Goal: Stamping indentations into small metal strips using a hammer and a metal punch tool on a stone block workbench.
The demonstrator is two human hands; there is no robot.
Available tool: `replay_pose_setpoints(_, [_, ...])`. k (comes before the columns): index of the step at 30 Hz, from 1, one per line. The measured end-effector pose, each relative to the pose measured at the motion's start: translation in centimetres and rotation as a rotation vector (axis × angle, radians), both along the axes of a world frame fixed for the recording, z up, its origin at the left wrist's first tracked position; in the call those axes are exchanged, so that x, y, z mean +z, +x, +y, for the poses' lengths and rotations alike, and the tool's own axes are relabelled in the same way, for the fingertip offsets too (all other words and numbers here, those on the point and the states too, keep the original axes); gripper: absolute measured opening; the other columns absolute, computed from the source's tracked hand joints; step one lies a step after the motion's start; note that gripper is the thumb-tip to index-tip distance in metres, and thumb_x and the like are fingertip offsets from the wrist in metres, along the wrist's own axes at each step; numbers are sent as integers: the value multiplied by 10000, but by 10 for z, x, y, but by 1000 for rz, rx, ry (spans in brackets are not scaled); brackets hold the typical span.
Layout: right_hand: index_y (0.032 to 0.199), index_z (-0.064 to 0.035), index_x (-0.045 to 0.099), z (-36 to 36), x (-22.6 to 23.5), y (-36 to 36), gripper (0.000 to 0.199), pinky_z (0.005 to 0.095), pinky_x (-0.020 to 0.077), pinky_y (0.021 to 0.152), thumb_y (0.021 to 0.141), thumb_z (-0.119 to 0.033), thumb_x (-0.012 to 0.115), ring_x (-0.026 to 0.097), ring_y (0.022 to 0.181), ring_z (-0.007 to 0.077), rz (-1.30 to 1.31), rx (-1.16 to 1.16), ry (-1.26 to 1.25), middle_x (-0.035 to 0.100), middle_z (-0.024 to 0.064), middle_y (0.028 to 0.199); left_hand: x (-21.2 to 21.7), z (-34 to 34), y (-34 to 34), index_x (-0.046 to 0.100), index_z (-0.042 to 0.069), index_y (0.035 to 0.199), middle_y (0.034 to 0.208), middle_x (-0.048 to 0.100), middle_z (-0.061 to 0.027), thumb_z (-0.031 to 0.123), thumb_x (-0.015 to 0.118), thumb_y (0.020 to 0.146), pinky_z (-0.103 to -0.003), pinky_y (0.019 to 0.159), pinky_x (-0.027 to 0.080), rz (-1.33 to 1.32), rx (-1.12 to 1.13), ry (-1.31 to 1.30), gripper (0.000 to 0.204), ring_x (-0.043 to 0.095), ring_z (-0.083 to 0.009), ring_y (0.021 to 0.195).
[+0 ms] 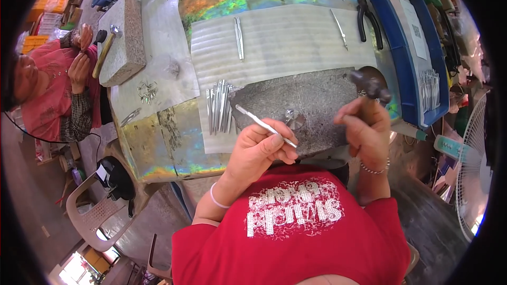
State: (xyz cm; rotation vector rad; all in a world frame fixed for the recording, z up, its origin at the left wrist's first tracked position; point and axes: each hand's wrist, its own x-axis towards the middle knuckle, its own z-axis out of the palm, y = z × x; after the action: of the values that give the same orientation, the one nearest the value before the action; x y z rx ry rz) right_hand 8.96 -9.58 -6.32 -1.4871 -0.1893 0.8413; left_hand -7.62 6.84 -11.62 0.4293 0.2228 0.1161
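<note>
My left hand (262, 145) pinches a slim silvery metal piece (259, 122), tweezer-like in shape, holding it slanted above the near-left part of a dark grey stone slab (311, 92). My right hand (366, 126) is closed around a hammer (372, 85), its dark head raised over the slab's right end; the handle is mostly hidden by the fingers. On the slab, between my hands, sits a small shiny metal block (294, 120). A bundle of similar slim metal pieces (219, 106) lies left of the slab. One more metal piece (238, 39) rests farther back on the white sheet (285, 31).
Black-handled pliers (368, 21) and a thin pointed tool (340, 30) lie at the back right, beside a blue tray (393, 42). At left stand a granite block (124, 42) with another hammer (107, 47) and a co-worker (58, 84). A white fan (475, 163) stands right.
</note>
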Motion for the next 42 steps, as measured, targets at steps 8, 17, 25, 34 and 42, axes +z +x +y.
replay_pose_setpoints(8, [869,32,603,26,-5,-31,57,241,484,687,861,-20,626,607,770,114,67,268,214,635,73,805,7,-5,8,582,13,1009,935,649,-114,127,596,912,-257,607,534,80,54,-103,150,636,-150,691])
replay_pose_setpoints(17, [892,12,606,30,-11,-41,125,244,492,607,846,-80,675,623,671,108,-188,260,155,631,45,703,4,-8,7,579,9,1021,929,649,-114,139,571,929,-235,589,529,73,50,-200,159,638,-152,683])
replay_pose_setpoints(25, [921,-6,594,31,-14,-45,184,270,492,573,827,-116,707,654,633,158,-377,246,133,653,81,738,5,-10,5,579,25,1030,930,650,-114,140,574,928,-236,609,532,82,51,-316,153,641,-153,697])
replay_pose_setpoints(34, [1016,-37,558,32,-15,-47,314,303,505,617,739,-15,707,665,722,270,-961,368,-4,651,131,855,5,-13,-1,573,20,1040,937,655,-128,126,552,939,-259,640,541,135,165,-96,148,642,-153,716])
replay_pose_setpoints(42, [1100,-25,552,31,-17,-21,450,203,374,527,709,-49,772,466,591,50,-568,416,-222,565,10,842,8,6,-13,505,33,1005,1006,627,-176,139,524,953,-252,644,543,108,266,137,120,645,-166,716])
